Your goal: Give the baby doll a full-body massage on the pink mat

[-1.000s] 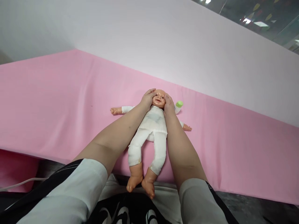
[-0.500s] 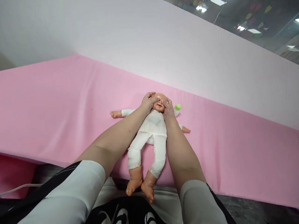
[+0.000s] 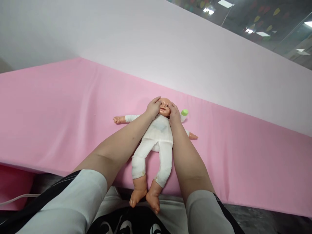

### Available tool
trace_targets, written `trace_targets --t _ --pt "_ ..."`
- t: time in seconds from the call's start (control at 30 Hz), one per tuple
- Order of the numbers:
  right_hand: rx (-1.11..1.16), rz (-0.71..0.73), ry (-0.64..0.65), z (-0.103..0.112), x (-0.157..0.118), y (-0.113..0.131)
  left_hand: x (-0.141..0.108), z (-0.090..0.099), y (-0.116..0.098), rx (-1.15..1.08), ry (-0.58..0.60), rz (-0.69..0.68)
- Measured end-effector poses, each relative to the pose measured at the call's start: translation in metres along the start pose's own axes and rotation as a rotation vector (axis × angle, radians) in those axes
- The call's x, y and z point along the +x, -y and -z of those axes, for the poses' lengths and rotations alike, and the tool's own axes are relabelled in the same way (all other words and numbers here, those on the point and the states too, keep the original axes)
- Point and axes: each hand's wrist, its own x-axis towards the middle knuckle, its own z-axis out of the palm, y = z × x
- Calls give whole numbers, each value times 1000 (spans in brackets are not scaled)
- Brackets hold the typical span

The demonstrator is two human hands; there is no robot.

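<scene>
A baby doll (image 3: 158, 130) in a white outfit lies on its back on the pink-covered table (image 3: 48, 110), its bare feet toward me at the front edge. My left hand (image 3: 154, 107) lies against one side of the doll's head, and my right hand (image 3: 174, 113) against the other side. Between them the doll's eyes, nose and mouth show. Both hands cup the head, with the fingers partly hidden at its sides. Just right of my right hand is a small bottle with a green cap (image 3: 184, 112).
Behind the table rises a pale wall (image 3: 146, 42), with a glass pane (image 3: 258, 29) above it at the upper right. A white cable (image 3: 20, 196) runs past a red surface at the lower left. The table's front edge is close to my body.
Both thumbs have moved outward from the doll's eye area to the sides of its face, so the eyes now show. The view has shifted slightly.
</scene>
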Motion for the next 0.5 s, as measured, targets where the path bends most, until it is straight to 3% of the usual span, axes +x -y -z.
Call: trace_targets --t 0.2,0.33,0.5 --pt "76 -58 2 5 1 -1 -7 4 -10 -192 37 116" --pt "67 -63 71 4 -2 2 -10 4 -14 -192 32 127" --pt "8 -23 103 0 -8 4 -13 5 -16 -171 106 146"
